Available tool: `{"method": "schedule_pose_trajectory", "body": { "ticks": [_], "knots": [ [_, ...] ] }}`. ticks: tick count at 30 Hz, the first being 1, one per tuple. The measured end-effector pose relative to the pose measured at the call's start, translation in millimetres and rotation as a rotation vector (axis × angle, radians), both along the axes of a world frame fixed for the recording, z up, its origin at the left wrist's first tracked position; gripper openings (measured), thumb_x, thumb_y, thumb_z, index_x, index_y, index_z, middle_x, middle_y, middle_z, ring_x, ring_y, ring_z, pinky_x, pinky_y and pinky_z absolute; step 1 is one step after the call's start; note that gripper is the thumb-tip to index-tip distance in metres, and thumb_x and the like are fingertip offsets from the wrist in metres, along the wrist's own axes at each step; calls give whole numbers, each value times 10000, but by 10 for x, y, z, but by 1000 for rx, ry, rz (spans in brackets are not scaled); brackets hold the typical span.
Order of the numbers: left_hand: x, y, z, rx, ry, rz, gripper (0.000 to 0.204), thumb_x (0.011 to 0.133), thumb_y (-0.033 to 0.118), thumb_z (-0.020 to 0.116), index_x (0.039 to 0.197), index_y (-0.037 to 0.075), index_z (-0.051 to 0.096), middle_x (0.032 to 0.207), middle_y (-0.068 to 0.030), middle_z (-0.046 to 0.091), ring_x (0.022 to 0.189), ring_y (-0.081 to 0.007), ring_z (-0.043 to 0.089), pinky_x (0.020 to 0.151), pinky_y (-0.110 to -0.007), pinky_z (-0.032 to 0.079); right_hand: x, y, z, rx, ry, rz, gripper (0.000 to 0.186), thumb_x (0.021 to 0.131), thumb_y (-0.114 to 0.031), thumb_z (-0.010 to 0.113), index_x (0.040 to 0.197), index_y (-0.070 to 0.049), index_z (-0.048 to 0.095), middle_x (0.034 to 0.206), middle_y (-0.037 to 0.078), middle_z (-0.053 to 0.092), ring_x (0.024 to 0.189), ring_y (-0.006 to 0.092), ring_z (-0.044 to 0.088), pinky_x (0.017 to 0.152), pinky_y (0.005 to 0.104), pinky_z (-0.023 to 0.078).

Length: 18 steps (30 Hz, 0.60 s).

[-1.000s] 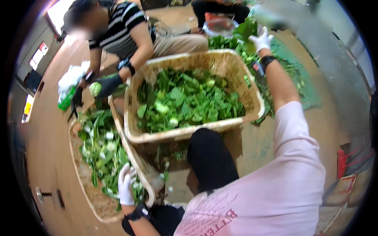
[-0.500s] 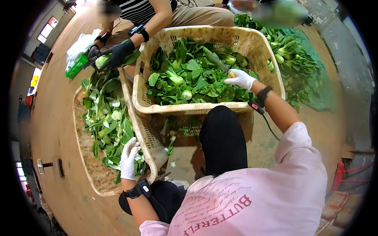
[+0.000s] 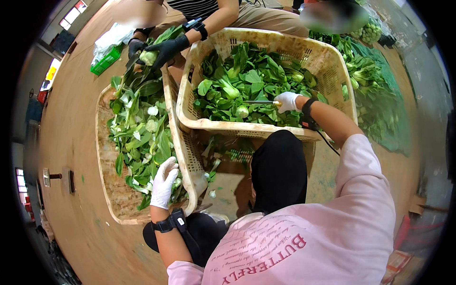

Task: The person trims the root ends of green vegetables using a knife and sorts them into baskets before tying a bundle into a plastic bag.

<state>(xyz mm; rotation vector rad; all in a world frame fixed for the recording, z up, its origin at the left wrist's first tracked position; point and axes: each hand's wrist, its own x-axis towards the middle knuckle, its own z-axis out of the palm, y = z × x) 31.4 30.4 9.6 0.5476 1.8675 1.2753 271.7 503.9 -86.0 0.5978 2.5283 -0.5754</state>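
My right hand, in a white glove, grips a knife by its yellowish handle. The blade points left, level over the heads of bok choy heaped in a dirty white plastic crate. My left hand, also gloved in white, is at the near right end of a second crate, above loose leaves and trimmings. Its fingers are loosely bent and seem to hold nothing, though their undersides are hidden.
Across from me a person in black gloves holds a bok choy over the far end of the left crate. More greens lie on green netting at the right. A green basket with white bags stands far left. Leaf scraps litter the floor.
My knife has swung from pointing away and left to lying level, pointing left. My left hand's fingers have bent slightly more. The whole scene has shifted a little to the right in view.
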Motion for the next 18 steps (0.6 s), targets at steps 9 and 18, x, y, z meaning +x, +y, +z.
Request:
{"method": "schedule_pose_trajectory", "body": {
  "ticks": [9,18],
  "knots": [
    [72,37,21,101,61,6,438,898,98,583,1309,-14,479,1258,-106,560,1136,-189,530,1000,-315,394,285,-25,1179,-154,550,-184,234,757,-156,724,872,-32,562,738,56,574,705,150,517,673,310,451],
    [166,85,118,175,-404,-64,466,976,344,465,1318,30,506,1239,-101,584,1088,-190,570,921,-293,442,-904,-2021,2255,-500,1189,-99,175,796,-79,711,820,-63,539,726,-34,515,680,70,455,630,254,418]
  ]
}}
